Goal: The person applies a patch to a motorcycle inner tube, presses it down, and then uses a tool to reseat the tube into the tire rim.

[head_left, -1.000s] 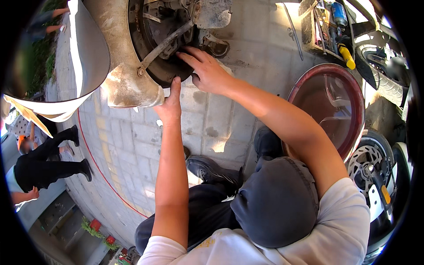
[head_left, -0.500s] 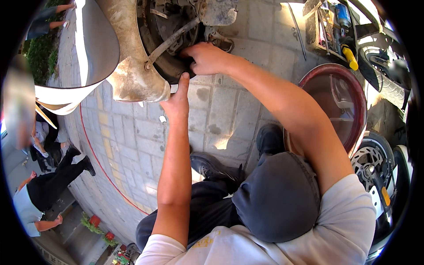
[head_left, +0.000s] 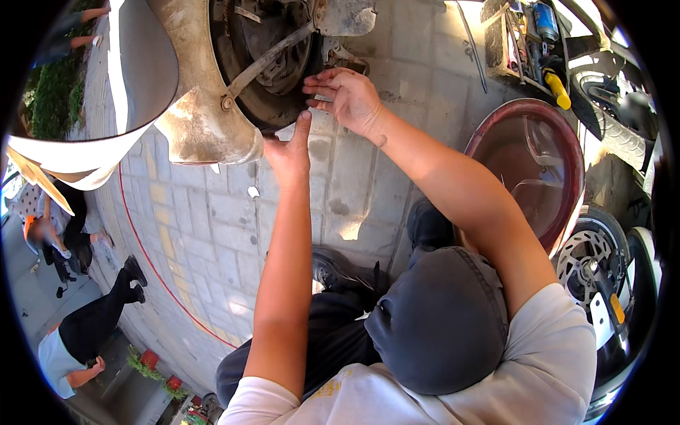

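Note:
A black tire (head_left: pixel 248 106) on a wheel sits inside a dirty, pale scooter fender (head_left: pixel 212 127) at the upper left. My left hand (head_left: pixel 287 157) is at the tire's lower edge, thumb stretched upward. Its other fingers are hidden behind the fender and tire, so their grip does not show. Just right of the tire, my right hand (head_left: pixel 350 103) is open and holds nothing, its fingers spread toward the tire's edge. A rusty metal bar (head_left: pixel 273 64) crosses in front of the wheel hub.
A maroon-rimmed basin (head_left: pixel 489 127) stands to the right, below a toolbox (head_left: pixel 496 71) with a yellow-handled tool (head_left: pixel 558 91). A wheel with a brake disc (head_left: pixel 584 265) is at far right. A red hose (head_left: pixel 152 265) crosses the paving. People are at the left.
My right hand has drawn back from the tire's edge and its fingers have spread. The left hand stays low by the tire, its thumb slightly shifted. The view has moved a little.

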The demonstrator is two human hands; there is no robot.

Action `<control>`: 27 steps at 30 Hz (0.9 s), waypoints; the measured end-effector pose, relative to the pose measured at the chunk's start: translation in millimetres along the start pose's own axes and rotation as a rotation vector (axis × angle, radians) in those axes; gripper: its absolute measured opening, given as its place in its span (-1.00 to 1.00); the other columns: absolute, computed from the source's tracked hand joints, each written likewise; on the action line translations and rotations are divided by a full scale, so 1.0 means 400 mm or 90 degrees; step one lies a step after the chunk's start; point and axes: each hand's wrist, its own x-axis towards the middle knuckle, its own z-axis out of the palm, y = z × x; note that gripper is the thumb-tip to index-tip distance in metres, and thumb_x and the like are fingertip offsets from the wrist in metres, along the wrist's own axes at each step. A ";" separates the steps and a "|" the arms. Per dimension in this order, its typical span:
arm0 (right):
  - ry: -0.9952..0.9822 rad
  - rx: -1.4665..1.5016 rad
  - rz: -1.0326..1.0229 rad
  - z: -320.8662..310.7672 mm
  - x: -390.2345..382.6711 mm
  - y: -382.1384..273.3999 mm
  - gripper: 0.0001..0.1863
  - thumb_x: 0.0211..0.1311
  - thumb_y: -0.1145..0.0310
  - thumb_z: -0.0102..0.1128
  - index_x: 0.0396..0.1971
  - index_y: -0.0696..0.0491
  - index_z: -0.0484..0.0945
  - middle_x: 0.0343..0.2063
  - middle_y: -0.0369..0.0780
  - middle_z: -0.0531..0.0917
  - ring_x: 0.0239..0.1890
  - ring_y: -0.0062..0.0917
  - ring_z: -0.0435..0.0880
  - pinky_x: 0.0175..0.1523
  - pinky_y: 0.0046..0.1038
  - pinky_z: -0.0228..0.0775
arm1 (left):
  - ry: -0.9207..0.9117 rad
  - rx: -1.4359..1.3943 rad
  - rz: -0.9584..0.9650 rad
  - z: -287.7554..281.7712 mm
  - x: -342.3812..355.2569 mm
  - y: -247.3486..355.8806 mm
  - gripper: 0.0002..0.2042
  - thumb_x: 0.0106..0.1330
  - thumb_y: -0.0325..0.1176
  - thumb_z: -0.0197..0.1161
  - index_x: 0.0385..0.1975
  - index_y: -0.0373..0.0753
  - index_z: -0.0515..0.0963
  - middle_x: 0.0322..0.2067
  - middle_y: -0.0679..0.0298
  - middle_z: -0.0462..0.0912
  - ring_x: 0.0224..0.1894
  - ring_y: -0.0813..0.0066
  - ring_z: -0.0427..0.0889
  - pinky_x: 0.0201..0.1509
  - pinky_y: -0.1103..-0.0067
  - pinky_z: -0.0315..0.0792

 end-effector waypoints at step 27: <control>0.126 -0.555 -0.146 0.135 0.028 0.001 -0.69 0.22 0.27 0.26 -0.30 0.27 0.64 -0.41 -0.03 0.70 -0.34 -0.39 0.69 -0.19 -0.37 0.49 | -0.124 0.111 0.037 -0.078 0.087 0.029 -0.50 0.14 -0.44 0.39 0.11 -0.37 0.46 0.05 0.19 0.55 0.06 0.40 0.50 0.18 0.45 0.38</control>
